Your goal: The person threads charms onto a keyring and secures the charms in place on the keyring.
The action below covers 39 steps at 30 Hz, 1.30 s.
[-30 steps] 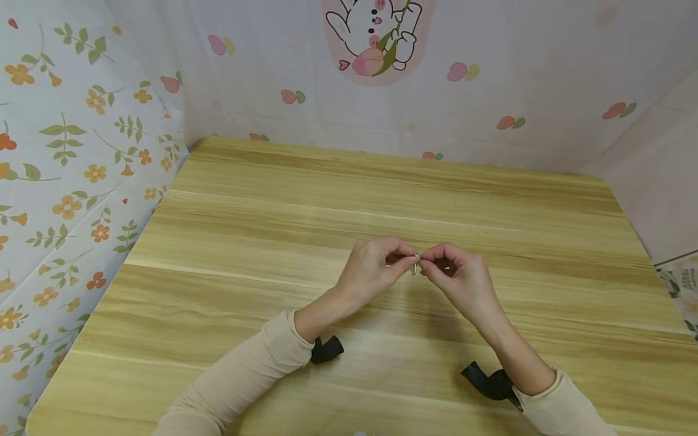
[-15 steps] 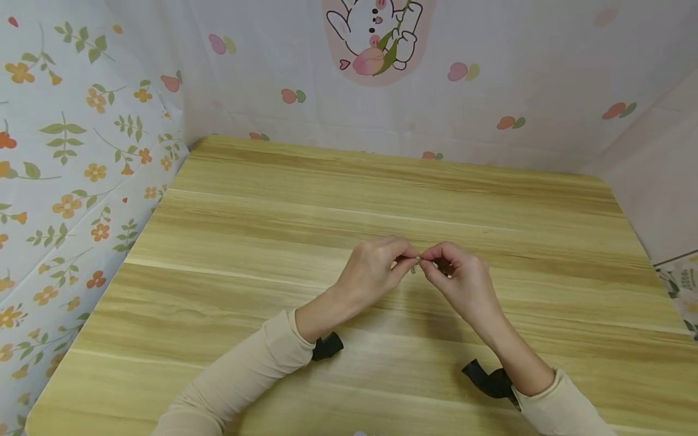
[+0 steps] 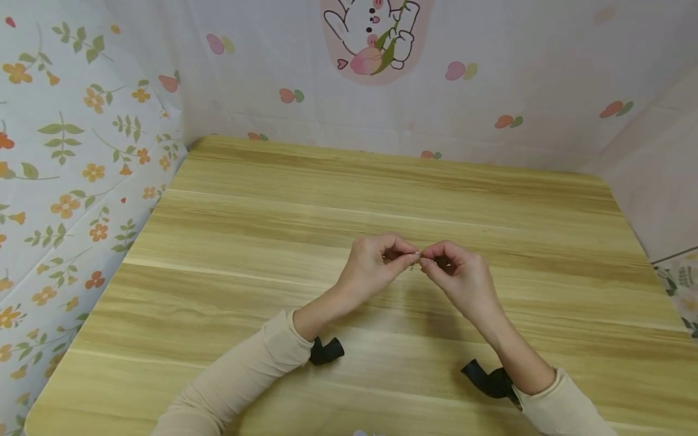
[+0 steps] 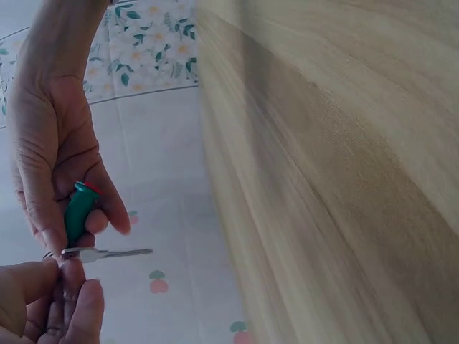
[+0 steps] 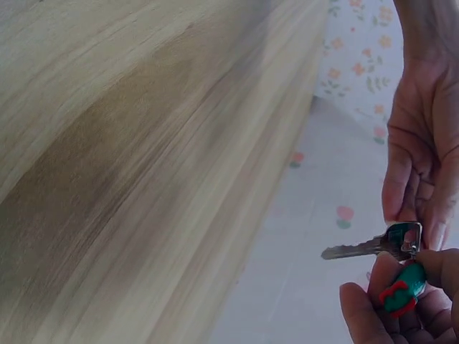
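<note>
Visibly shows less of the key (image 5: 366,248) in the head view than a second ago — only a thin sliver below the fingertips, just right of and below the centre of the frame, above the wooden table (image 3: 272,212). Keeps both hands in almost the same place, so probably turns the key edge-on; suggests fine fingertip work at the metal loop (image 5: 419,233) rather than carrying. Pinches the key's head with the left hand (image 3: 373,263), and curls the right hand (image 3: 463,275) round the green-and-red charm (image 5: 403,290). Brings the fingertips close together — cannot tell if touching. Points the blade rightward in the left wrist view, long axis nearly level, at lower left; points it leftward in the right wrist view, tip dipping slightly, at lower right.
</note>
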Each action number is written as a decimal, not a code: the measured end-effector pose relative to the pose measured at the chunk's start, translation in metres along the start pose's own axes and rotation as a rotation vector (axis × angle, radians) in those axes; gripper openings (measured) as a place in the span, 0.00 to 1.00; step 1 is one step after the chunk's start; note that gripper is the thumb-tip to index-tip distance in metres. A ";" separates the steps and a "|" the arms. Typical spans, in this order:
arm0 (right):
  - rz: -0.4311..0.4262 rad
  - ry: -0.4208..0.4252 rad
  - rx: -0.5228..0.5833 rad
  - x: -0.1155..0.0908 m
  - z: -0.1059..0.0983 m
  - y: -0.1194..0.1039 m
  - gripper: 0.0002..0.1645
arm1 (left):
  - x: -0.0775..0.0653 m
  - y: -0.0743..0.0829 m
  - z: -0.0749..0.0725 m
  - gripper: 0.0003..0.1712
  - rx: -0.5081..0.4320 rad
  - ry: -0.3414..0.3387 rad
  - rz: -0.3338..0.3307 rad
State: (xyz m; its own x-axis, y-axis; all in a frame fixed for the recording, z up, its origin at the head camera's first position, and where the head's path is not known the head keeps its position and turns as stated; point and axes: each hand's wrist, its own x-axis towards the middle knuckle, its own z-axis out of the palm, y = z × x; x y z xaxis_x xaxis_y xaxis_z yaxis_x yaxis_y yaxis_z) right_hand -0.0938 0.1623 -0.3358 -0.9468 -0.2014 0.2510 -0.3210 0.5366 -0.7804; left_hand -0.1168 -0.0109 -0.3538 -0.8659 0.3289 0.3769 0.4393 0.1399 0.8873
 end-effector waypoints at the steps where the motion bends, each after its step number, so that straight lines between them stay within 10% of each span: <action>1: -0.006 0.003 -0.007 0.000 0.000 0.000 0.02 | 0.000 0.000 0.000 0.03 0.009 -0.009 -0.003; 11: -0.162 0.075 -0.155 0.000 0.004 0.003 0.07 | 0.000 0.005 -0.003 0.02 0.416 -0.006 0.256; 29: -0.051 0.049 -0.054 0.000 0.000 -0.002 0.02 | 0.000 0.004 0.000 0.03 -0.045 0.024 -0.013; 39: -0.101 0.056 -0.134 0.000 0.002 -0.001 0.06 | -0.001 0.005 -0.001 0.03 0.231 -0.029 0.137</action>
State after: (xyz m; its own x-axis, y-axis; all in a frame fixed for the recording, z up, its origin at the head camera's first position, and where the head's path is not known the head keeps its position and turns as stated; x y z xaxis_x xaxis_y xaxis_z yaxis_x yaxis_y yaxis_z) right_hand -0.0934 0.1602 -0.3364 -0.9082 -0.2153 0.3588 -0.4109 0.6214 -0.6671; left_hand -0.1140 -0.0118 -0.3493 -0.7889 0.3859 0.4783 0.5977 0.3006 0.7432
